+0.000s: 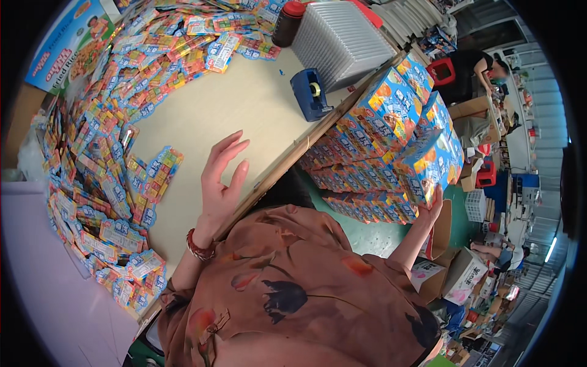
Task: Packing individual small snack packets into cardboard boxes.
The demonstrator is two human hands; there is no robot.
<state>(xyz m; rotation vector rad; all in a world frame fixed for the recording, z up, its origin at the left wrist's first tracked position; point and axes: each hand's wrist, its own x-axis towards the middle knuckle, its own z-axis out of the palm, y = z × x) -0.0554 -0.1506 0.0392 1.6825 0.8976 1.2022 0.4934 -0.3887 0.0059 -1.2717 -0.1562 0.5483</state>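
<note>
My left hand point(224, 177) hovers over the pale tabletop point(202, 116), fingers apart and nothing in them. A red braided bracelet point(200, 244) is on that wrist. Off to the right, my right hand point(431, 210) grips the lower corner of a blue printed carton point(422, 168), which leans at a tilt against the stack. Behind it, similar blue cartons point(367, 131) rise in several layers beside the table edge. Colourful flat candy packets point(156, 174) lie nearest to my left hand, part of a large heap point(104, 147) along the table's left and far sides.
A blue tape dispenser point(312, 98) stands near the table's right edge. Past it are stacked clear plastic trays point(342, 43) and a dark bottle with a red lid point(288, 23). Open cardboard boxes point(440, 269) crowd the right-hand floor. Another person point(471, 73) sits farther off.
</note>
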